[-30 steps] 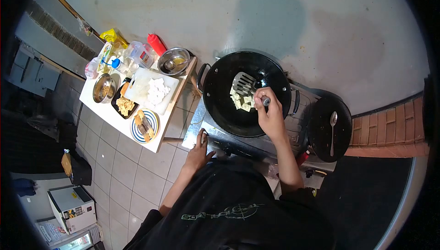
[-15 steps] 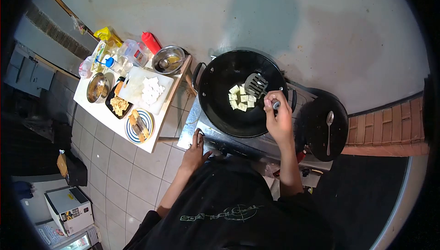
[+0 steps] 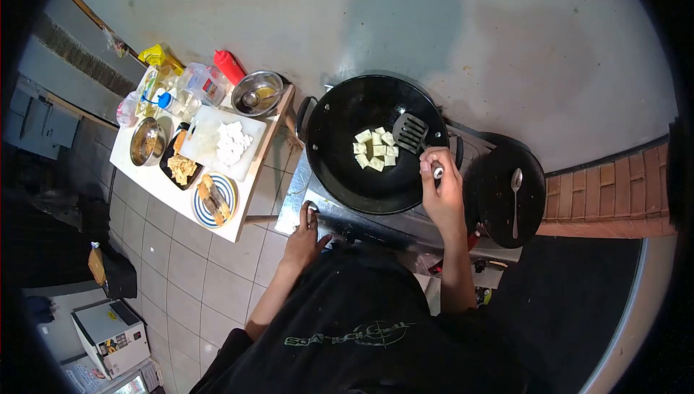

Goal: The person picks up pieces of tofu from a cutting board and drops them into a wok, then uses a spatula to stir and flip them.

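Observation:
Fingers of my right hand (image 3: 442, 184) are wrapped round the handle of a slotted spatula (image 3: 410, 132). Its dark head is over the right side of a big black wok (image 3: 340, 177), just right of the food. Several pale cubes (image 3: 377, 150) that look like tofu lie grouped in the wok's middle. My left hand (image 3: 300, 242) rests at the front left edge of the metal stove (image 3: 332, 222), fingers stretched forward and thumb apart, holding nothing that I can see.
On the left, a white table (image 3: 166, 181) bears a cutting board (image 3: 206, 141) with white pieces, a striped plate (image 3: 225, 190), steel bowls (image 3: 254, 101) and a red bottle (image 3: 230, 66). Right of the wok, a spoon (image 3: 516, 199) lies on a round black lid (image 3: 499, 213).
The spatula head has moved slightly right, off the cubes, which now sit in a looser group. My left hand stays at the stove edge. The whole view has shifted a little.

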Demonstrator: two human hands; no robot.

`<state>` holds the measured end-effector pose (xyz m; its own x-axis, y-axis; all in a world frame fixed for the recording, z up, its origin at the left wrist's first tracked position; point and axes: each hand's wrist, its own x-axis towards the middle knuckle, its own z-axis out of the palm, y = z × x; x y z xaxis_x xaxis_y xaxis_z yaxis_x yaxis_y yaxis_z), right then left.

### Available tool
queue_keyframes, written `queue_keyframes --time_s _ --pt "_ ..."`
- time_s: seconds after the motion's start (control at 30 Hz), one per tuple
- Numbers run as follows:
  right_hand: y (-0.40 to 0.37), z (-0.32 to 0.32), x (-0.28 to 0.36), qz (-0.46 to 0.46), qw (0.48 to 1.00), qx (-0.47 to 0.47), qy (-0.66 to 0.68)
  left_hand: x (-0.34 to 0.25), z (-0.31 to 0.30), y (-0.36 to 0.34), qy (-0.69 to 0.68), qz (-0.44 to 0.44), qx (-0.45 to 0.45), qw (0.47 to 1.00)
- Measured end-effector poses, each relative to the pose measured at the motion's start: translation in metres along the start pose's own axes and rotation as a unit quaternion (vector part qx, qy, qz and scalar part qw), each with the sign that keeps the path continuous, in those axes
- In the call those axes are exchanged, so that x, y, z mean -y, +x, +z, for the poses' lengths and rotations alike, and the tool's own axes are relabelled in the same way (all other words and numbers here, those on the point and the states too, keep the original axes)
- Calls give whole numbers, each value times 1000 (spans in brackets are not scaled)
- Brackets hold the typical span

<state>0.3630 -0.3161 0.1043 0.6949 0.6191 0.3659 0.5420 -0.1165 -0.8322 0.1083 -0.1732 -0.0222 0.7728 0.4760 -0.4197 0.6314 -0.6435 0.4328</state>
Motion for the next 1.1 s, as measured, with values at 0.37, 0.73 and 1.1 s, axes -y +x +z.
queue_keyframes --time_s 0.37,0.73,1.1 --pt "3 12 0 -39 999 15 -31 6 5 -2 -14 15 -20 1000" --pt "4 3 9 -7 1000 10 -22 6 6 1 -8 15 -16 1000" --pt "-2 4 5 -24 999 18 -17 9 9 2 4 19 -19 1000"
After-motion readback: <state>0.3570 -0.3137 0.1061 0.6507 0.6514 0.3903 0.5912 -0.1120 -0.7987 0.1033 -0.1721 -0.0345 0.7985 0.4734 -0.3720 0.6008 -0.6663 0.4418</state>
